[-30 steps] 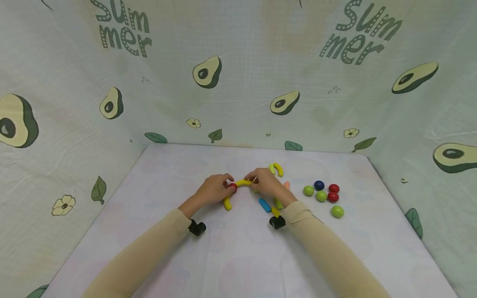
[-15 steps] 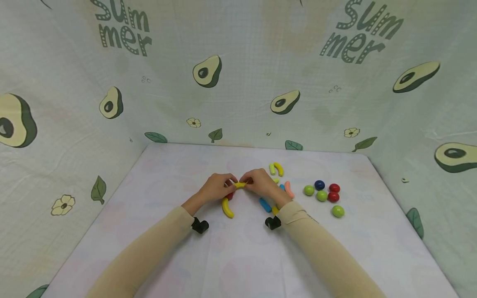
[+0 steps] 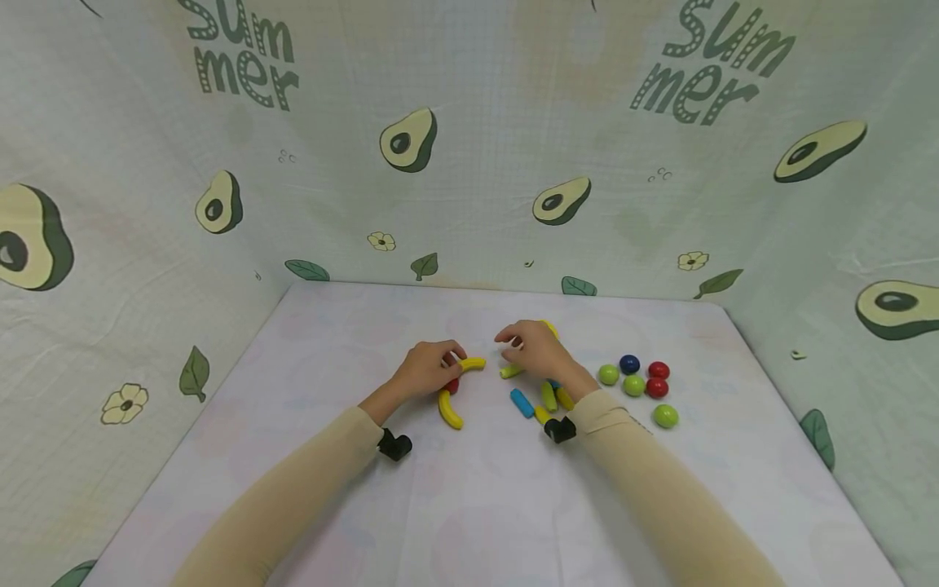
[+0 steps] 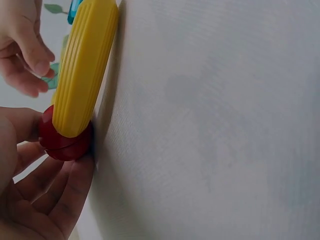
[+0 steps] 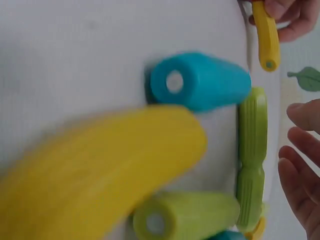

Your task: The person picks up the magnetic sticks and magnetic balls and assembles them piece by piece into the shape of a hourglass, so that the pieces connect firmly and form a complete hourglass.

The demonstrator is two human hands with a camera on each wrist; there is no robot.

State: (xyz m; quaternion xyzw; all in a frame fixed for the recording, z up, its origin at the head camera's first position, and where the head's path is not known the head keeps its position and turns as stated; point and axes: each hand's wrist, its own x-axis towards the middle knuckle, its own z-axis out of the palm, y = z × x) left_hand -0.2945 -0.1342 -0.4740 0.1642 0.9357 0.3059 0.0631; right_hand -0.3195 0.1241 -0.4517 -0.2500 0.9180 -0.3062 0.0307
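Observation:
My left hand point(image 3: 427, 368) pinches a red ball point(image 4: 62, 147) between thumb and fingers. One curved yellow stick point(image 3: 451, 410) joins the ball and points toward me. A second curved yellow stick point(image 3: 473, 364) extends from the ball to the right; the right wrist view shows its free end with a small round spot. Above the table, my right hand point(image 3: 539, 349) holds nothing, its fingers loosely bent and apart from the thumb. Just under its fingertips lies a light green stick point(image 3: 511, 371). Part of the stick group behind is hidden by the right hand.
Near the right forearm lie a blue stick point(image 3: 522, 403), a green stick point(image 3: 549, 396) and yellow sticks point(image 3: 565, 399). Farther right sit several balls: green point(image 3: 608, 374), dark blue point(image 3: 629, 364) and red point(image 3: 658, 370). A patterned cloth wall point(image 3: 484, 228) closes the table's back.
The right hand brought the second yellow stick left to the red ball, let it go, and moved back right. The left hand stays on the ball; the lower yellow stick swung slightly toward me.

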